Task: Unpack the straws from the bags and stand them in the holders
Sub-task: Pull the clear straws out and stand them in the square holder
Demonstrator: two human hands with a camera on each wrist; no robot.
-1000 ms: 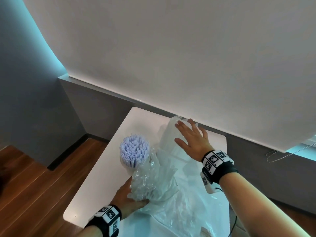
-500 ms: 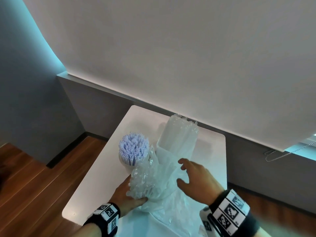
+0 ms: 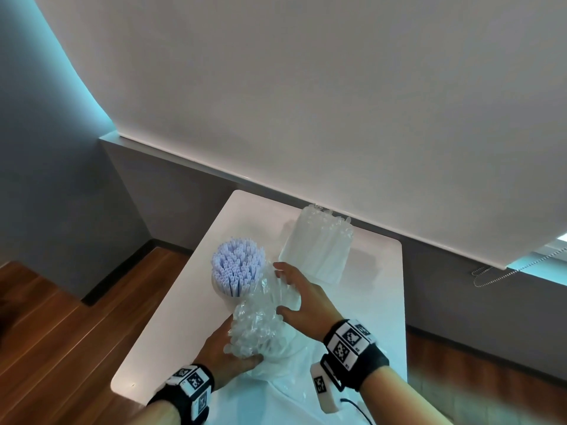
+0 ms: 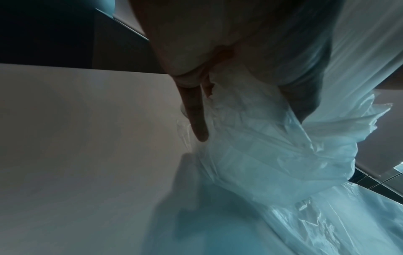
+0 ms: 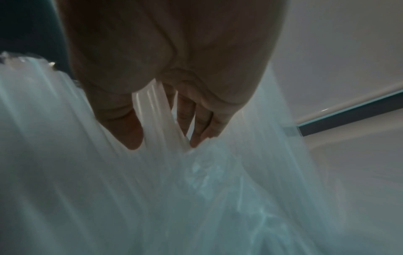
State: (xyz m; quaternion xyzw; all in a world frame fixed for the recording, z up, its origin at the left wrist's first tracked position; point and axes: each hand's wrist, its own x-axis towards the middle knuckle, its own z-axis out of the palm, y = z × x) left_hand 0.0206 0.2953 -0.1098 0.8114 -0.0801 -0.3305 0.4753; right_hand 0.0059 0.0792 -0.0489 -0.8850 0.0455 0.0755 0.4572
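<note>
On the white table (image 3: 171, 332) a white holder (image 3: 221, 295) stands packed with lavender straws (image 3: 237, 269). Just right of it my left hand (image 3: 228, 352) grips from below a bundle of clear straws (image 3: 254, 328) that sticks up out of a crumpled clear bag (image 4: 272, 155). My right hand (image 3: 302, 297) wraps the bundle's upper right side. In the right wrist view its thumb (image 5: 122, 124) and fingers close on several clear straws (image 5: 157, 120). A second, sealed bag of clear straws (image 3: 319, 243) lies at the table's far edge.
Loose clear plastic (image 3: 276, 400) spreads over the near part of the table. A grey wall ledge (image 3: 184, 161) runs behind the table, under a white blind. Wooden floor (image 3: 61, 332) lies to the left, beyond the table edge.
My right hand has come back from the sealed bag at the far edge and now holds the upright bundle beside the holder. The left hand has kept its grip.
</note>
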